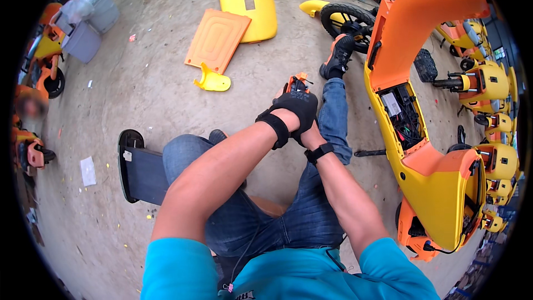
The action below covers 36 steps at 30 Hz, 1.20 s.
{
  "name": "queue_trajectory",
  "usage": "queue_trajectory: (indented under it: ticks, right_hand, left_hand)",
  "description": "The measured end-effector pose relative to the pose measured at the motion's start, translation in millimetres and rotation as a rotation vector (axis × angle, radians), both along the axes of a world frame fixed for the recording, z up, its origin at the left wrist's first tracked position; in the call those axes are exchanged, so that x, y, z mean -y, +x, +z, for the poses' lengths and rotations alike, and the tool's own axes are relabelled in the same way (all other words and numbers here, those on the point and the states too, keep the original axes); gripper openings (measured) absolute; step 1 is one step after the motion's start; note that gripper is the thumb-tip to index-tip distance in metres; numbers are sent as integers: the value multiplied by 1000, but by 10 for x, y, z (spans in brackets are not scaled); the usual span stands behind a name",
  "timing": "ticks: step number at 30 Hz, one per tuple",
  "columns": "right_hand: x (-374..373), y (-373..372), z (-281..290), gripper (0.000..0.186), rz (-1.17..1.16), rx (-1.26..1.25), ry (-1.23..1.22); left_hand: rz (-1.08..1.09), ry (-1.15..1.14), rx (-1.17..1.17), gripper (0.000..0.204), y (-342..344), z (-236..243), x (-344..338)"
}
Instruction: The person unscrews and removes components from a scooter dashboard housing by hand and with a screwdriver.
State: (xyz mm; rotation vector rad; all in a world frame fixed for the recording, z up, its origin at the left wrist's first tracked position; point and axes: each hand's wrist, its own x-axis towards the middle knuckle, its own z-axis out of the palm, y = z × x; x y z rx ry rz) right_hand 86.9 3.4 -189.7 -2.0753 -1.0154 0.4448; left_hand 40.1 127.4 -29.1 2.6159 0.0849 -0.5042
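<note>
My left hand (298,110), in a black glove, is closed and reaches out over my knees. Just beyond its knuckles an orange-and-black object (298,83) sticks out, small and held in the grip; its exact kind cannot be made out. My right hand (307,135) is tucked beneath the left one at the wrist, so its fingers are hidden. A yellow-and-orange scooter (413,169) stands to my right, its orange seat section raised over an open bay (403,116) of wires.
Ahead on the concrete lie a yellow panel (261,19), an orange ribbed panel (214,39) and a small yellow piece (212,79). A wheel (350,18) lies near my shoe. Grey bins (83,39) stand far left. Several scooters (494,89) line the right.
</note>
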Motion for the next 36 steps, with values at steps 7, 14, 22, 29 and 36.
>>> queue_trajectory:
  ticks: [7, 14, 22, 29, 36]
  right_hand:
    - [-8, -86, 93, 39, -39, -74, 52]
    - [-67, -71, 44, 35, -66, 224, 143]
    - [-14, -147, 106, 34, -22, 203, 91]
    - [-24, -152, 185, 33, 29, 197, 0]
    - [-99, -240, 120, 34, -2, 182, 105]
  left_hand:
    - [8, 8, 11, 38, 18, -96, -30]
    - [-452, -70, 541, 11, 223, -663, -96]
    - [-356, -349, 335, 12, 42, -520, -102]
    - [65, -343, 73, 25, 39, -346, -77]
    - [43, 146, 160, 34, 34, -218, 75]
